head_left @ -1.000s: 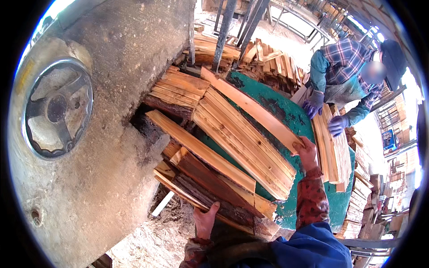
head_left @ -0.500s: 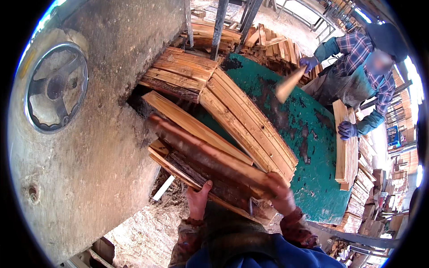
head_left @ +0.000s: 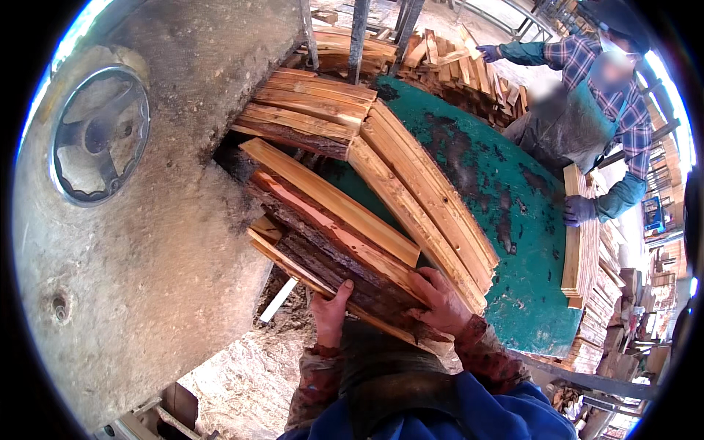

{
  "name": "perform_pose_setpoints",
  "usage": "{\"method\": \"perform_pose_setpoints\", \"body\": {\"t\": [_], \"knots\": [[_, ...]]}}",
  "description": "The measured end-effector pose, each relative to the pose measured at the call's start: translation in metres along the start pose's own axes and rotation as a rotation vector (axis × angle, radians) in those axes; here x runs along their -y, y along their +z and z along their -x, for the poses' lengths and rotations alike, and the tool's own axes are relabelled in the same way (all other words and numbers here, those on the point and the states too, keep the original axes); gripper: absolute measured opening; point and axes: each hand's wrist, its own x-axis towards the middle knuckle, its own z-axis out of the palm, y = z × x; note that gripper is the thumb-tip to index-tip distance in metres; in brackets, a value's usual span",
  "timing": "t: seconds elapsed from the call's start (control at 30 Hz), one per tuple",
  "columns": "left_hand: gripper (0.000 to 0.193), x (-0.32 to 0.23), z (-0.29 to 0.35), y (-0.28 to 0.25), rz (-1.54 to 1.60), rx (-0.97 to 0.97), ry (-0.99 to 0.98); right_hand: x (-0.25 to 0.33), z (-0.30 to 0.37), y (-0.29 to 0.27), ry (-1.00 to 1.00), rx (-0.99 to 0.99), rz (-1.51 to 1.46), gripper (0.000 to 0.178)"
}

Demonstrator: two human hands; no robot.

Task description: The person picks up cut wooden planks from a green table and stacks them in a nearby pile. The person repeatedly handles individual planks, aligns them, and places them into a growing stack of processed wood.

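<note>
Several rough boards lie in front of me, running from the large grey-brown panel toward my body. My left hand (head_left: 331, 315) is closed on the near edge of a bark-covered slab (head_left: 308, 258), thumb on top, its other fingers mostly hidden below. At the slab's right end my right hand (head_left: 442, 302) grips it, fingers curled over the dark surface. Just beyond lies a reddish board with bark along its edge (head_left: 323, 220). A pale squared board (head_left: 330, 198) rests farther out, alongside it.
A handwheel (head_left: 99, 136) sits on the panel (head_left: 198, 242) at left. Stacked planks (head_left: 433, 205) lie on the green worn table (head_left: 477, 154). Across it a gloved co-worker (head_left: 587, 125) has one hand on a board stack (head_left: 576, 249). A wood pile (head_left: 447, 62) stands behind.
The reddish board has come to rest against the pale board. My right hand has left its end and moved onto the slab. The co-worker's swung wood piece has moved away toward the pile.
</note>
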Motion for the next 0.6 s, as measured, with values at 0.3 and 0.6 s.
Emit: {"method": "perform_pose_setpoints", "body": {"t": [0.3,0.6], "knots": [[0.043,-0.001,0.001,-0.002,-0.025,0.010,-0.006,0.006,0.000,0.000,0.008,-0.025,0.013,0.084],[0.044,-0.012,0.003,-0.001,-0.130,0.011,-0.037,0.016,0.013,-0.006,0.091,0.060,-0.242,0.088]]}}
